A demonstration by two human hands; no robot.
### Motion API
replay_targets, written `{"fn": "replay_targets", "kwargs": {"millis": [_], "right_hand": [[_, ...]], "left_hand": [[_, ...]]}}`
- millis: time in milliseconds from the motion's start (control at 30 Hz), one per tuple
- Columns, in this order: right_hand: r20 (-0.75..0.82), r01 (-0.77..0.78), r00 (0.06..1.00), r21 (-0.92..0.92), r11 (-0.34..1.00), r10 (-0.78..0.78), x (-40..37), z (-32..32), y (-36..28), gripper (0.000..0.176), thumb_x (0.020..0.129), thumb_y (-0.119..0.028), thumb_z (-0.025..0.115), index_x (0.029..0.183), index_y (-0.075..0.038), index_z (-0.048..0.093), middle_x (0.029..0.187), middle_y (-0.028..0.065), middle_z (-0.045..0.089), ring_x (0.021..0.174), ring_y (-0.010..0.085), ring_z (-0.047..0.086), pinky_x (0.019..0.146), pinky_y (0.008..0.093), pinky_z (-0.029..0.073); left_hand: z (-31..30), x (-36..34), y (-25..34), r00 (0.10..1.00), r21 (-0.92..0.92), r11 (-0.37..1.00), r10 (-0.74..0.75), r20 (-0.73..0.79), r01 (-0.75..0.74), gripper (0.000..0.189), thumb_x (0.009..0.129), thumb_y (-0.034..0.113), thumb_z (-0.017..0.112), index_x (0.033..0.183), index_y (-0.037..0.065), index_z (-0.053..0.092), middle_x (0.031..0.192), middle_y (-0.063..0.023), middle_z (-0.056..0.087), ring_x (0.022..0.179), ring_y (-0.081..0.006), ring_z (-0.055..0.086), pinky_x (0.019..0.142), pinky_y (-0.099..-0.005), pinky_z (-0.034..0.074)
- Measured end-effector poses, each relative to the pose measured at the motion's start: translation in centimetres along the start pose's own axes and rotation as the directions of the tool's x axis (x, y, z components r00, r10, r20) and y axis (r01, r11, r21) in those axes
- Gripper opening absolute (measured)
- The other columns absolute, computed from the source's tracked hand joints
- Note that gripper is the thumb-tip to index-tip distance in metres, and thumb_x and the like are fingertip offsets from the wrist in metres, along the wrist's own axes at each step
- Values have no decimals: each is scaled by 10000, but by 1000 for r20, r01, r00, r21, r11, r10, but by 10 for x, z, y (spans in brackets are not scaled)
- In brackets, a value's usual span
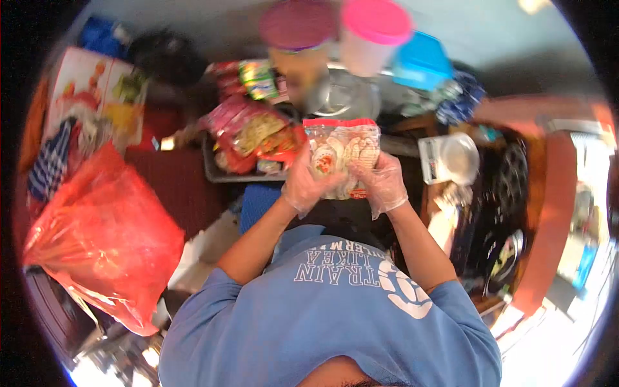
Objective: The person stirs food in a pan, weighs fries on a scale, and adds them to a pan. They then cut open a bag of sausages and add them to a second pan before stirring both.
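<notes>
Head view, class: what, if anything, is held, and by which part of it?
A red-topped packet: left hand holds its left side, right hand its right side.

Gloved hands, two: left hand (306, 182), right hand (387, 184). Clear packet (342, 155) between them, one. Lidded tubs, two: maroon-lidded tub (298, 61), pink-lidded tub (373, 48). Blue container (422, 62), one. Dark tray (242, 177), one; tray packets (261, 135) several, overlapping, exact tally unclear. Large red bag (109, 235), one. White scale (432, 164), one; round dish (460, 158) on it, one.
</notes>
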State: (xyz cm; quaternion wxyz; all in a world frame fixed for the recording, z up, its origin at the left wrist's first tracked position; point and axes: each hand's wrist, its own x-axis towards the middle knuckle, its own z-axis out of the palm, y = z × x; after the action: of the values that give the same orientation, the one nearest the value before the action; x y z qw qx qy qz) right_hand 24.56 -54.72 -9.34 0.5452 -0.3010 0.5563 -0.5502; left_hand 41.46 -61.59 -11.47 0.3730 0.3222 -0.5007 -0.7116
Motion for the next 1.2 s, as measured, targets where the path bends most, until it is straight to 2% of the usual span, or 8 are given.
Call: {"fn": "replay_targets", "kwargs": {"millis": [133, 200, 333, 467, 533, 800, 1133, 1200], "right_hand": [[-328, 153, 925, -140, 978, -191, -87, -48, -43, 254, 831, -120, 730, 1029, 23, 662, 932, 50, 701, 823, 79, 610, 741, 279, 523], [-436, 220, 863, -128, 967, -254, -131, -67, -54, 254, 836, -112, 721, 1045, 17, 656, 958, 53, 699, 838, 82, 616, 751, 281, 523], [-631, 399, 685, -93, 912, -364, -216, -98, -68, 308, 843, -94, 709, 1117, 19, 624, 1023, 60, 685, 886, 96, 621, 790, 281, 518], [-684, 485, 641, 9, 875, -349, -305, -118, -83, 396, 835, -81, 707, 1194, 31, 586, 1104, 87, 663, 978, 160, 636, 878, 330, 515], [-724, 536, 615, 94, 839, -312, -342, -122, -86, 413, 826, -107, 726, 1190, 30, 588, 1097, 93, 665, 962, 167, 646, 872, 335, 521], [-833, 664, 501, 196, 721, -235, -408, -161, -58, 433, 818, -144, 752, 1178, 31, 586, 1100, 112, 658, 976, 204, 658, 863, 367, 548], [-928, 813, 353, 244, 529, -115, -383, -205, -63, 317, 906, -159, 656, 1164, 12, 588, 1054, 108, 673, 942, 196, 670, 867, 365, 544], [-839, 828, 534, 493, 266, -106, -372, -216, -62, 342, 950, -257, 586, 1164, 9, 583, 1061, 115, 677, 930, 231, 678, 837, 379, 560]], "left_hand": [[90, -6, 29, 950, 136, 990, -69, 305, 28, 523, 728, 197, 806, 1162, 2, 587, 1009, -77, 686, 905, -141, 638, 844, -313, 503], [135, -18, 47, 914, 270, 953, 19, 406, -140, 508, 724, 186, 802, 1147, -5, 596, 999, -87, 689, 900, -138, 636, 827, -310, 504], [215, -51, 68, 769, 259, 915, 81, 634, -310, 496, 724, 171, 798, 1141, -10, 601, 996, -90, 689, 890, -139, 635, 819, -304, 502], [281, -90, 69, 593, 142, 969, 7, 806, -204, 455, 764, 137, 777, 1155, -13, 598, 1017, -77, 685, 891, -127, 632, 812, -286, 505], [308, -115, 70, 540, 43, 990, -111, 834, 137, 431, 800, 130, 763, 1167, -22, 595, 1036, -66, 677, 900, -119, 633, 824, -281, 515], [383, -138, 47, 341, 143, 870, -329, 881, 471, 386, 870, 156, 700, 1180, -40, 581, 1089, -91, 648, 940, -140, 633, 838, -291, 521], [443, -100, 32, 247, 183, 965, -226, 942, 186, 323, 911, 130, 630, 1172, -54, 578, 1041, -85, 651, 912, -129, 622, 832, -270, 495], [454, -88, 29, 97, 36, 979, -56, 994, 201, 350, 925, 166, 619, 1194, -52, 564, 1091, -84, 632, 955, -142, 608, 863, -285, 485]]}}
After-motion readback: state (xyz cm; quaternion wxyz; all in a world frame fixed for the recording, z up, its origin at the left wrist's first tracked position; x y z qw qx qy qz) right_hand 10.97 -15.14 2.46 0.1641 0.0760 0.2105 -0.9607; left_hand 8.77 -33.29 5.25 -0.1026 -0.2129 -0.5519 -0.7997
